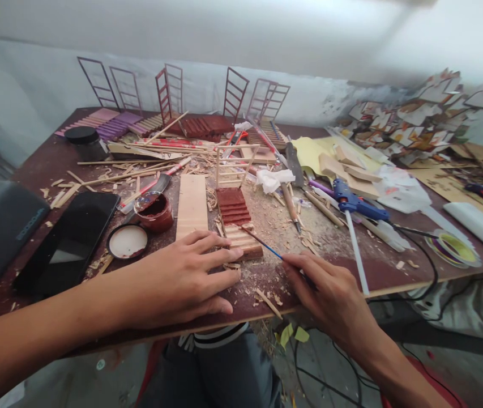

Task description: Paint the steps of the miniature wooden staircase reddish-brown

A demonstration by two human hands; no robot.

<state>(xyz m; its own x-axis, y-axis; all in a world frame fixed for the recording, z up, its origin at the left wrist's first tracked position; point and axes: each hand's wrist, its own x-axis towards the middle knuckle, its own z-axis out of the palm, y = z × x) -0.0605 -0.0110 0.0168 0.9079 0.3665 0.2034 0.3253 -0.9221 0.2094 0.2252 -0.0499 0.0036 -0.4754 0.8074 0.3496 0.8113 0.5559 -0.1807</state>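
Observation:
In my right hand is a thin paintbrush with a blue handle, pinched between thumb and fingers. Its tip touches a small ridged wooden piece, brown-red on its far part and bare wood with some paint nearer me. A little bare-wood ladder-like frame stands at its far end. Fingers spread, my left hand lies at the near left edge of the ridged piece, steadying or resting there; which one I cannot tell. Left of it are an open jar of brown-red paint and its lid.
A plain wooden board lies beside the ridged piece. A black phone is at left, a blue glue gun with its cord at right. Sticks, shavings and a carving knife litter the table. Painted ladder frames stand along the back.

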